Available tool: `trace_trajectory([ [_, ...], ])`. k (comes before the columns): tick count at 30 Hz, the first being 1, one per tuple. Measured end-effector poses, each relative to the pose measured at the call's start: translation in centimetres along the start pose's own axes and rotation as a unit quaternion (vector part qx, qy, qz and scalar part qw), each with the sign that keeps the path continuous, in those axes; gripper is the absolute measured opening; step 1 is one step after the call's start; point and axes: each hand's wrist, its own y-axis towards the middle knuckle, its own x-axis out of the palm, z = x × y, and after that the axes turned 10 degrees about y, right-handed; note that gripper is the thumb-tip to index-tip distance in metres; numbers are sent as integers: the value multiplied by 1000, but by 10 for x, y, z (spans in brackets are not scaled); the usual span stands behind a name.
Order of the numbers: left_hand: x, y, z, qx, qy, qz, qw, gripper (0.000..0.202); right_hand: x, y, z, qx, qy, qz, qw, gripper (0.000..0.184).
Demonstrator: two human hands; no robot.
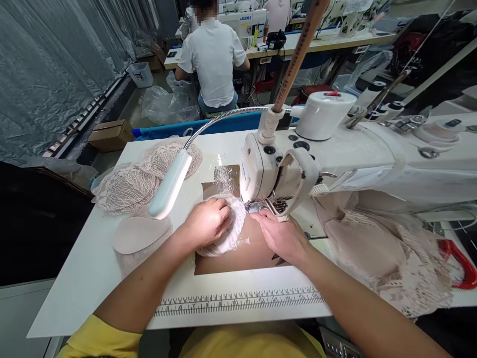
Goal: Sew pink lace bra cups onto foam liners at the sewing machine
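Observation:
A round pale lace cup piece point(235, 226) lies on the brown sheet at the sewing machine point(261, 169), its right edge close to the presser foot point(252, 206). My left hand point(210, 222) rests on the piece with fingers curled and closed on its fabric. Just right of the foot is my right hand point(280, 233), thumb and fingers pressed together at the needle area. What those fingers hold, if anything, is too small and hidden to make out.
Lace pieces point(128, 188) are piled at the left, with smooth beige cup pieces point(141, 234) nearer me. A lamp point(171, 184) on a bent neck hangs over the table. Beige lace fabric point(387, 248) and a red-handled tool point(464, 263) lie right. A co-worker point(214, 59) sits ahead.

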Motion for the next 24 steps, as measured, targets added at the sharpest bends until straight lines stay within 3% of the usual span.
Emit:
trace_trajectory([
  [4,-4,-4,9,-11,-7,-27,1000,30,0,-1,1,6,-13,-3,1000,36],
  [11,7,-6,21,51,-41,35,997,32,-2,2,0,18,-15,-8,1000,34],
  [15,10,-7,22,80,-45,37,995,38,-6,2,-4,11,-8,-11,1000,38],
  [24,6,-5,27,66,-36,19,997,42,-7,3,-11,5,-27,-38,999,41],
])
